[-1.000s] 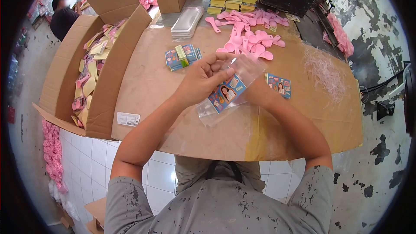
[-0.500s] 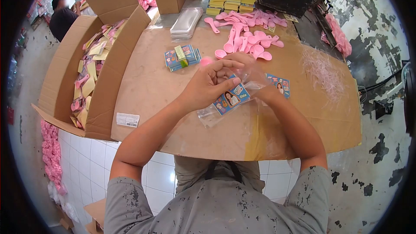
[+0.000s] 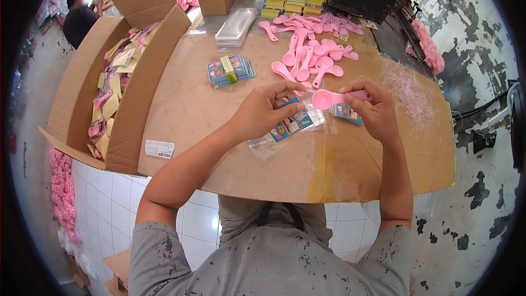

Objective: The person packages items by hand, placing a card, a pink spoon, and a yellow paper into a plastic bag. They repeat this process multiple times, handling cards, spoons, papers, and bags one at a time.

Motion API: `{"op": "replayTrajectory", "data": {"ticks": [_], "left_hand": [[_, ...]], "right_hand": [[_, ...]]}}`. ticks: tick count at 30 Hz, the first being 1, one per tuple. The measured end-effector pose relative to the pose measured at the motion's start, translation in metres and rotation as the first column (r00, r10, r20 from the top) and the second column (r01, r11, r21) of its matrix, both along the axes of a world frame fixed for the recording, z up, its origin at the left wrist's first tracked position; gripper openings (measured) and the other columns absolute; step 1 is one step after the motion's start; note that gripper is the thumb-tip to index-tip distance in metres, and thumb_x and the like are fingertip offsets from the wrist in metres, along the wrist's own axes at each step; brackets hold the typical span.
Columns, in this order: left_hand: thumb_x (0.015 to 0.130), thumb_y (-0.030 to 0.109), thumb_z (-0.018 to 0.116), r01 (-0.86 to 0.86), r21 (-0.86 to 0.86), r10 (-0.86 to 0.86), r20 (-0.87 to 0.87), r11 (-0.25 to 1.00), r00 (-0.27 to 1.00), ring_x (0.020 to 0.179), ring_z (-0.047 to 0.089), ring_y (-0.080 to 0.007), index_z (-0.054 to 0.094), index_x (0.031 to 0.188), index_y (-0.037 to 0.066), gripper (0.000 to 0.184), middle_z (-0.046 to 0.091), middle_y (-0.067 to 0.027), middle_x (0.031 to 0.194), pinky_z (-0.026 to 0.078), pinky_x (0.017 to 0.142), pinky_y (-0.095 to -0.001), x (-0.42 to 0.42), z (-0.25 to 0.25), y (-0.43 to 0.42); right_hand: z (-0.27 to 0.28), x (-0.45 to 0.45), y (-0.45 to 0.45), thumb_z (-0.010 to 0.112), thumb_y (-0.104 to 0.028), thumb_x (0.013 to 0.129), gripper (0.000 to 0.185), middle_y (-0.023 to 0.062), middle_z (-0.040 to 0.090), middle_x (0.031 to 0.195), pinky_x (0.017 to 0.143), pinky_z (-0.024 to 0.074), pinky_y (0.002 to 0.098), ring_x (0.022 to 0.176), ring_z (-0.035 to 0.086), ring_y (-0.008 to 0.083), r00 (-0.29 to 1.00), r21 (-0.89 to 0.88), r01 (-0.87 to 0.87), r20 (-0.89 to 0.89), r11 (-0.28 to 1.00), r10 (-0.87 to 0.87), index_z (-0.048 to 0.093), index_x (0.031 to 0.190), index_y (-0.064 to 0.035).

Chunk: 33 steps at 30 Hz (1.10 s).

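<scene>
My left hand [image 3: 263,111] is closed on a clear plastic bag [image 3: 267,149] with a blue printed card [image 3: 290,127] in it. The thumb lies over the card's upper corner. In my right hand [image 3: 377,108] a pink measuring spoon [image 3: 324,100] is pinched by its handle, its round bowl pointing left toward the bag's open side. Spoon and card are apart. Under my right hand lies a stack of blue cards [image 3: 345,113], partly covered by the fingers. Loose pink spoons [image 3: 307,55] are piled just beyond both hands.
A banded bundle of blue cards [image 3: 222,74] and a stack of clear bags [image 3: 235,28] lie left of the spoons. An open carton [image 3: 148,87] full of packed spoons stands at left. Plastic strips [image 3: 408,96] lie at right. Another person [image 3: 80,22] is at far left.
My right hand has moved right, away from my left hand, and now shows the pink measuring spoon. The pink round shape left of my left hand's fingers is gone. My left hand stays on the bag.
</scene>
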<state>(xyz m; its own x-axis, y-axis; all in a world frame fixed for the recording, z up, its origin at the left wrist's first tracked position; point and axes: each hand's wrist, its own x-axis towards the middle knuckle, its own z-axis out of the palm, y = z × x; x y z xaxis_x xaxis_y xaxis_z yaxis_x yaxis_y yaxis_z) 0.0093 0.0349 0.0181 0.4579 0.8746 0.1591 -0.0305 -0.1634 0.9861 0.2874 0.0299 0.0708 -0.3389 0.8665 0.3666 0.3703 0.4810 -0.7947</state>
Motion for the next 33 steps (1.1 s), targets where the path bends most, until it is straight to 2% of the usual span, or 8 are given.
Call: {"op": "replayTrajectory", "data": {"ticks": [8,11,14,16,21,26,29,33], "left_hand": [[0.102,0.006,0.065,0.081,-0.064,-0.084,-0.051,0.995,0.995,0.102,0.067,-0.0067,0.061,0.133,-0.003,0.033,0.072,-0.0064,0.115,0.056,0.082,-0.0234,0.003,-0.006,-0.004],[0.103,0.005,0.064,0.111,-0.088,-0.118,-0.079,0.990,0.990,0.105,0.067,-0.0082,0.061,0.134,-0.003,0.033,0.071,-0.0062,0.120,0.056,0.086,-0.0248,0.004,-0.008,-0.004],[0.103,0.005,0.063,0.161,-0.062,-0.157,0.057,0.985,0.986,0.109,0.066,-0.0097,0.061,0.134,-0.003,0.032,0.070,-0.0078,0.124,0.055,0.089,-0.0268,0.007,-0.016,-0.003],[0.104,0.009,0.063,0.218,-0.067,-0.208,0.121,0.974,0.971,0.110,0.066,-0.0099,0.061,0.135,-0.002,0.032,0.070,-0.0089,0.125,0.054,0.092,-0.0280,0.007,-0.014,-0.004],[0.104,0.020,0.065,0.367,-0.166,-0.335,0.191,0.915,0.923,0.112,0.066,-0.0102,0.060,0.137,0.000,0.039,0.071,-0.0082,0.126,0.052,0.096,-0.0289,-0.001,0.000,-0.007],[0.100,0.030,0.072,0.480,-0.217,-0.435,0.223,0.850,0.872,0.113,0.066,-0.0113,0.058,0.139,0.001,0.050,0.071,-0.0052,0.124,0.052,0.096,-0.0294,-0.003,-0.006,-0.006],[0.099,0.029,0.073,0.451,-0.138,-0.392,0.319,0.882,0.863,0.119,0.064,-0.0147,0.056,0.141,0.002,0.052,0.070,-0.0069,0.125,0.050,0.102,-0.0326,0.002,0.000,-0.012],[0.099,0.014,0.069,0.187,0.121,-0.213,0.253,0.975,0.944,0.130,0.059,-0.0188,0.054,0.143,0.002,0.048,0.066,-0.0111,0.133,0.047,0.111,-0.0374,0.007,0.000,-0.014]], "right_hand": [[-0.001,-0.014,-0.001,0.071,-0.004,0.092,0.011,0.0027,0.067,0.086,0.068,0.0491,0.0275,0.078,0.061,0.0089,0.986,-0.005,-0.108,0.126,0.994,0.108,0.070,0.100,0.0030],[0.009,-0.020,-0.002,0.068,-0.009,0.096,0.018,0.0075,0.070,0.101,0.081,0.0532,0.0308,0.093,0.066,0.0145,0.978,-0.151,-0.112,0.159,0.982,0.136,0.069,0.110,0.0023],[-0.005,-0.033,0.005,0.059,-0.023,0.103,0.039,0.0149,0.066,0.127,0.105,0.0471,0.0398,0.120,0.062,0.0228,0.962,0.014,-0.267,-0.061,0.964,0.268,0.060,0.135,-0.0008],[-0.006,-0.049,-0.004,0.053,-0.030,0.104,0.051,0.0172,0.059,0.140,0.113,0.0379,0.0448,0.131,0.054,0.0263,0.872,-0.122,-0.451,-0.269,0.884,0.408,0.048,0.148,-0.0033],[-0.005,-0.052,-0.003,0.051,-0.035,0.104,0.062,0.0192,0.055,0.147,0.119,0.0314,0.0489,0.136,0.051,0.0298,0.597,-0.169,-0.699,-0.674,0.695,0.436,0.037,0.157,-0.0048],[0.000,-0.027,0.004,0.067,-0.017,0.097,0.033,0.0149,0.066,0.129,0.108,0.0442,0.0406,0.122,0.061,0.0264,0.822,-0.057,-0.567,-0.098,0.822,0.561,0.064,0.127,-0.0039],[0.014,-0.033,-0.003,0.071,-0.005,0.090,0.011,0.0083,0.071,0.113,0.099,0.0485,0.0362,0.111,0.065,0.0213,0.745,0.020,-0.624,-0.284,0.781,0.603,0.070,0.101,-0.0043],[0.054,-0.035,-0.015,0.072,-0.006,0.090,0.003,0.0034,0.072,0.100,0.083,0.0482,0.0314,0.096,0.064,0.0140,0.908,0.187,-0.418,0.106,0.889,0.404,0.070,0.092,-0.0050]]}}
